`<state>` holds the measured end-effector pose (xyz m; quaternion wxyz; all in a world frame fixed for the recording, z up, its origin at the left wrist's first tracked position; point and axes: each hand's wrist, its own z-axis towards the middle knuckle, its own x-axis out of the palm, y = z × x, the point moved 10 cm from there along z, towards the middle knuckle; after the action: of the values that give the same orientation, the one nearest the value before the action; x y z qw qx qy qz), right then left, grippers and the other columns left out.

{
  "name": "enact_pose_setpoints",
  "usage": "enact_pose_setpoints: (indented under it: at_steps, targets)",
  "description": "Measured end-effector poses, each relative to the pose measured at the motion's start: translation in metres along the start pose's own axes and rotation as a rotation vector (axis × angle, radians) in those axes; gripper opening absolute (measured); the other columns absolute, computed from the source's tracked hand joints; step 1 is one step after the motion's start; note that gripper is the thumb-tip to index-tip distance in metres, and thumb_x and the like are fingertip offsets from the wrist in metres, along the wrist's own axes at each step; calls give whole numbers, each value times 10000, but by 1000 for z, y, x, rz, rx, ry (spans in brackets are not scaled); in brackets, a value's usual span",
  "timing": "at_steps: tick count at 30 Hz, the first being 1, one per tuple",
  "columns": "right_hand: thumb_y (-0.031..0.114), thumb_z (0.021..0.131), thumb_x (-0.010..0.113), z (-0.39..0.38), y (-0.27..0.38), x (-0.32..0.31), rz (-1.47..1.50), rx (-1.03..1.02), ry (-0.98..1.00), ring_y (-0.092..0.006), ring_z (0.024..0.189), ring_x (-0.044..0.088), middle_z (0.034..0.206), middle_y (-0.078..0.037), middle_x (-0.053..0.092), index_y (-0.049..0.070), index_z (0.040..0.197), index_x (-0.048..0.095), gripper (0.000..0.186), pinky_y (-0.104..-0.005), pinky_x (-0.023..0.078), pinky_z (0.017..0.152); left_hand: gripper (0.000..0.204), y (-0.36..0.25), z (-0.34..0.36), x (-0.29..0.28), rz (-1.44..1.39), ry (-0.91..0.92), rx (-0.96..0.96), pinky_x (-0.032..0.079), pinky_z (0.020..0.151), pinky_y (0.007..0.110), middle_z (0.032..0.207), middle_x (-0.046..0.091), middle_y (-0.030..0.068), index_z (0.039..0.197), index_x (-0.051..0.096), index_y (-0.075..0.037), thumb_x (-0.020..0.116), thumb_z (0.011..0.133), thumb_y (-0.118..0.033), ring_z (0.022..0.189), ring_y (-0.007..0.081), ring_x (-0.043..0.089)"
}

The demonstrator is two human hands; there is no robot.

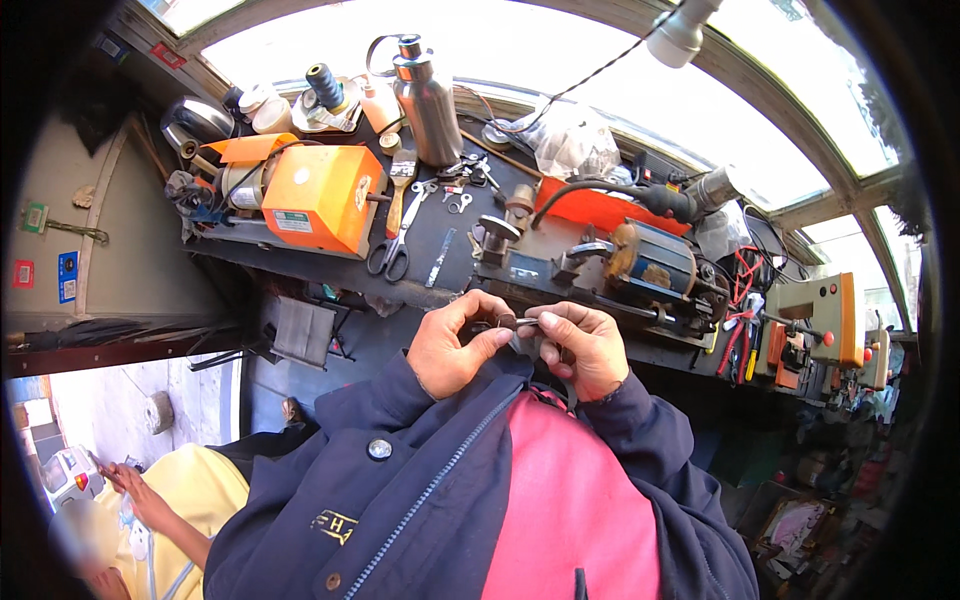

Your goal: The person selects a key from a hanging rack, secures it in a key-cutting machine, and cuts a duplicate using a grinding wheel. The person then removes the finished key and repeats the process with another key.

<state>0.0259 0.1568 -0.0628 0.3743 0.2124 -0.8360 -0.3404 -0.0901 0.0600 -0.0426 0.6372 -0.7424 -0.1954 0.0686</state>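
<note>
In front of my chest, close to the bench edge, both hands meet over a small metal key-like piece with a dark round end and a thin silvery part. My left hand is closed, its thumb and forefinger pinching near the dark end. The silvery part runs into the pinched fingers of my right hand. Something small and dark also shows under the right fingers, too hidden to name. Just beyond my hands stands a cutting machine with a round motor and metal clamps.
On the bench are an orange-covered machine, steel bottle, scissors, brush and loose keys. Pliers lie right, near a beige-and-orange machine. A bulb hangs above. Another person sits lower left.
</note>
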Motion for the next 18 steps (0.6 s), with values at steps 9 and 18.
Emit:
enact_pose_setpoints:
  at_steps: [9, 18]
  targets:
    - [296, 1078, 495, 42, -4, 20, 94, 51, -78, -74, 542, 477, 761, -56, 602, -2, 1153, 618, 331, -202, 344, 447, 54, -22, 31, -72, 212, -111, 145, 530, 778, 263, 986, 716, 99, 982, 608, 15, 645, 942, 18, 830, 107, 657]
    - [429, 1066, 489, 62, 3, 35, 218, 84, -91, -85, 524, 407, 673, -4, 456, 64, 908, 558, 404, -221, 311, 440, 183, -43, 66, -106, 524, -185, 573, 517, 714, 343, 949, 748, 112, 889, 627, -34, 743, 775, 49, 762, 279, 688]
